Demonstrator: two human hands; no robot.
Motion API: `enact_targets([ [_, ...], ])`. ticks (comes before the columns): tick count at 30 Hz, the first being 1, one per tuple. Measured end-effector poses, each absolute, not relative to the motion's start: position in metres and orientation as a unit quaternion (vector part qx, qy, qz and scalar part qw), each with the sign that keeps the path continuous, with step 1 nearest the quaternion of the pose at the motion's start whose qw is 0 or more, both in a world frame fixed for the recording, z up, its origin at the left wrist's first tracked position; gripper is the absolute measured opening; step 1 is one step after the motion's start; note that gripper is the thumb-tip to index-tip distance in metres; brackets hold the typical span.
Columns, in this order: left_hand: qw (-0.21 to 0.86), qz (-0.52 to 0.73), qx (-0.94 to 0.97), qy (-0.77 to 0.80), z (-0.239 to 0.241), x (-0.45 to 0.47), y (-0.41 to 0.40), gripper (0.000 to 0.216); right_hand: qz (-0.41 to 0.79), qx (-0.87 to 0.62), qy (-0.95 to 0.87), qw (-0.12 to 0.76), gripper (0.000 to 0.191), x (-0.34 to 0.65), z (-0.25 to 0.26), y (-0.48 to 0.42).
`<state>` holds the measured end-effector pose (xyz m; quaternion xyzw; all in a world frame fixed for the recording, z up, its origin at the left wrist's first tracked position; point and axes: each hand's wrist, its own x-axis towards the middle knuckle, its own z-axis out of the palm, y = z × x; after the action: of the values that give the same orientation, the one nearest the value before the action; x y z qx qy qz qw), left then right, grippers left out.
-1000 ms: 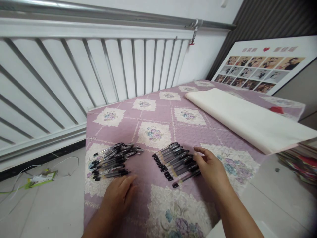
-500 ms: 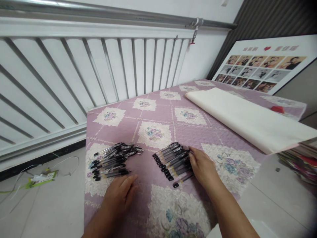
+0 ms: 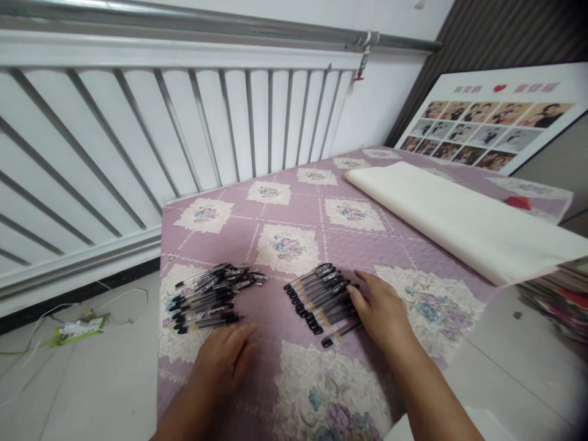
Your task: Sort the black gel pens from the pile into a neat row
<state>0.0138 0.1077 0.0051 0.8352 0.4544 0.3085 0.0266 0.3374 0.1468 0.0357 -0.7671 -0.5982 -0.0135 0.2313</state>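
Two groups of black-capped pens lie on a purple floral cloth (image 3: 294, 208). The left group (image 3: 209, 296) is a loose heap. The right group (image 3: 321, 296) is a neat row, pens side by side. My right hand (image 3: 383, 309) rests against the right ends of that row, fingers curled onto the pens, pushing rather than lifting. My left hand (image 3: 225, 358) lies flat on the cloth just below the loose heap, fingers stretched out, holding nothing.
A large cream sheet of folded paper (image 3: 459, 217) lies across the right of the cloth. A white radiator (image 3: 160, 135) runs along the back. A framed photo collage (image 3: 491, 122) leans at the right. Cables and a green packet (image 3: 76, 327) are on the floor at left.
My right hand moved left from beside the row's ends onto the pens, closing the row up slightly. My left hand has stayed put.
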Motion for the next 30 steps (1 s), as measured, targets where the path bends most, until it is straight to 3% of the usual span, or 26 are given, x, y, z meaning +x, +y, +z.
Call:
enact_targets([
  [15, 0.031, 0.311, 0.833, 0.456, 0.007, 0.016, 0.109, 0.027, -0.020, -0.670, -0.722, 0.170, 0.048, 0.243, 0.043, 0.128],
  [25, 0.029, 0.311, 0.837, 0.449, 0.015, 0.014, 0.108, 0.026, -0.049, -0.678, -0.719, 0.145, 0.043, 0.243, 0.033, 0.135],
  [30, 0.004, 0.371, 0.783, 0.498, 0.020, -0.006, 0.122, 0.024, -0.058, -0.673, -0.720, 0.160, 0.040, 0.241, 0.033, 0.136],
])
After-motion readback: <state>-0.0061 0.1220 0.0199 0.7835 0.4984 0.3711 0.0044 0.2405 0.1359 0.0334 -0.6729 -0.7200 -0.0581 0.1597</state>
